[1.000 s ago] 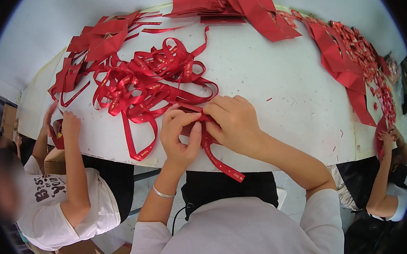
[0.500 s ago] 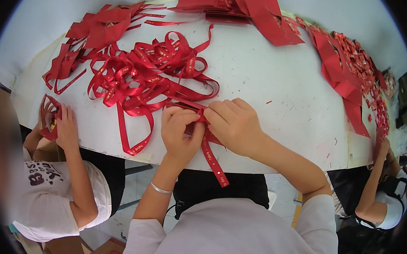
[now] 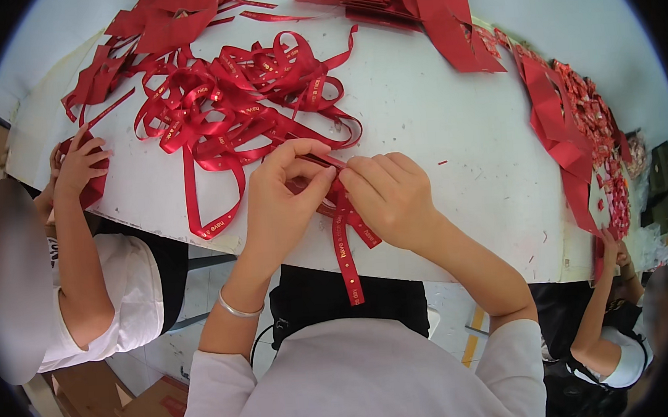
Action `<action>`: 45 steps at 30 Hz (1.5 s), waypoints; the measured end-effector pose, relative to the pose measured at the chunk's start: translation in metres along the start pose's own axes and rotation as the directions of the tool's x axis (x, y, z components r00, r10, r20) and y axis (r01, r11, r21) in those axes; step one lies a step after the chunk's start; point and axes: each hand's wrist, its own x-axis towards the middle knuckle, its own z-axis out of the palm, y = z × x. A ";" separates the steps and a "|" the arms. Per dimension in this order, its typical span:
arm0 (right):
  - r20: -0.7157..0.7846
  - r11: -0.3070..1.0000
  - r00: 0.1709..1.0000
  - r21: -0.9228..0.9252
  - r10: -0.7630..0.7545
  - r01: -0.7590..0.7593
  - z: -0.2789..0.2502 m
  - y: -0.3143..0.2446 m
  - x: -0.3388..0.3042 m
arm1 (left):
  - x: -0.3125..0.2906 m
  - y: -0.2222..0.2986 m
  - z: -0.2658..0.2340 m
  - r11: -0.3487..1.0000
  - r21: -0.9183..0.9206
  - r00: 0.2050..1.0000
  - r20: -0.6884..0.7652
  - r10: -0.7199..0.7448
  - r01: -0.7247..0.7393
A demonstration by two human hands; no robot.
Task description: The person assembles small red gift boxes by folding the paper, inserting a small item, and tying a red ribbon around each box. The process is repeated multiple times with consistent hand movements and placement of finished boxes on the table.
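Near the front edge of the table, my left hand (image 3: 287, 196) and my right hand (image 3: 391, 201) meet with fingertips pinched. Between them is a red ribbon (image 3: 344, 257) printed in gold, its two tails hanging down toward me below my fingers. My left thumb and forefinger close on a red folded edge, and part of a dark red paper piece shows behind them. My right fingers pinch the ribbon beside it. The knot or fold at the fingertips is mostly hidden.
A tangled heap of red ribbon (image 3: 229, 112) lies beyond my left hand. Red paper pieces are piled at the far left (image 3: 177, 23) and far middle (image 3: 445, 30). More red card (image 3: 554, 118) and small red packets (image 3: 584, 109) line the right. Co-workers handle red pieces on both sides.
Two ribbon tails now hang apart below my hands, where mainly one showed. My left hand has turned more upright, fingertips higher. The view has shifted slightly, and the left co-worker's hands have moved.
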 end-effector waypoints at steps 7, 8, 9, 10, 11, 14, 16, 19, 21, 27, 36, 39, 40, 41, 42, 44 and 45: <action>0.032 0.999 0.999 0.037 -0.041 0.040 -0.012 0.008 -0.015 | -0.002 -0.025 -0.006 0.988 0.042 0.955 -0.250 0.157 -0.151; 0.046 0.998 0.997 0.007 -0.056 0.056 -0.015 0.005 -0.016 | -0.002 -0.029 -0.007 0.987 0.040 0.953 -0.258 0.161 -0.156; 0.057 0.997 0.996 -0.023 -0.071 0.073 -0.017 0.003 -0.017 | -0.004 -0.029 -0.007 0.991 0.046 0.955 -0.265 0.131 -0.123; 0.059 0.993 0.993 -0.056 -0.098 0.101 -0.018 0.003 -0.017 | -0.005 -0.031 -0.007 0.987 0.056 0.949 -0.270 0.160 -0.150; 0.061 0.988 0.990 -0.088 -0.124 0.129 -0.018 0.003 -0.018 | -0.006 -0.032 -0.006 0.982 0.065 0.943 -0.275 0.188 -0.177; 0.049 0.979 0.986 -0.121 -0.158 0.163 -0.014 0.001 -0.021 | -0.008 -0.036 -0.011 0.980 0.045 0.954 -0.220 0.201 -0.196; 0.084 0.987 0.990 -0.102 -0.116 0.124 -0.014 -0.002 -0.022 | -0.010 -0.037 -0.016 0.983 0.011 0.971 -0.155 0.183 -0.184; 0.175 0.998 0.984 -0.064 -0.014 0.026 -0.018 -0.003 -0.019 | -0.010 -0.036 -0.019 0.986 -0.008 0.984 -0.066 0.166 -0.167; 0.186 0.999 0.982 -0.044 0.019 -0.011 -0.018 -0.003 -0.018 | -0.010 -0.032 -0.020 0.988 0.033 0.988 -0.029 0.154 -0.153; 0.168 0.997 0.984 -0.026 -0.068 0.073 -0.016 0.007 -0.020 | -0.012 -0.027 -0.009 0.977 0.062 0.972 -0.110 0.210 -0.204; 0.297 0.879 0.905 0.277 0.305 -0.388 -0.024 0.006 -0.012 | -0.001 -0.034 -0.031 0.377 0.537 0.618 0.389 0.684 -0.755; 0.403 0.723 0.791 0.346 0.460 -0.598 -0.031 0.007 -0.004 | -0.003 -0.021 -0.026 0.733 0.384 0.825 0.193 0.531 -0.561; 0.390 0.754 0.804 0.318 0.449 -0.575 -0.031 0.007 -0.004 | -0.005 -0.017 -0.024 0.861 0.270 0.902 0.103 0.419 -0.431; 0.378 0.783 0.817 0.289 0.436 -0.551 -0.030 0.005 -0.004 | -0.007 -0.016 -0.026 0.919 0.245 0.951 0.090 0.297 -0.310; 0.368 0.810 0.829 0.258 0.422 -0.527 -0.030 0.004 -0.004 | -0.008 -0.014 -0.026 0.907 0.252 0.941 0.120 0.316 -0.336; 0.203 0.897 0.913 0.204 0.353 -0.392 -0.031 -0.001 -0.003 | -0.010 -0.006 -0.026 0.882 0.266 0.919 0.179 0.351 -0.389; 0.121 0.931 0.944 0.171 0.306 -0.324 -0.031 -0.003 -0.001 | -0.011 0.000 -0.026 0.794 0.364 0.873 0.247 0.422 -0.487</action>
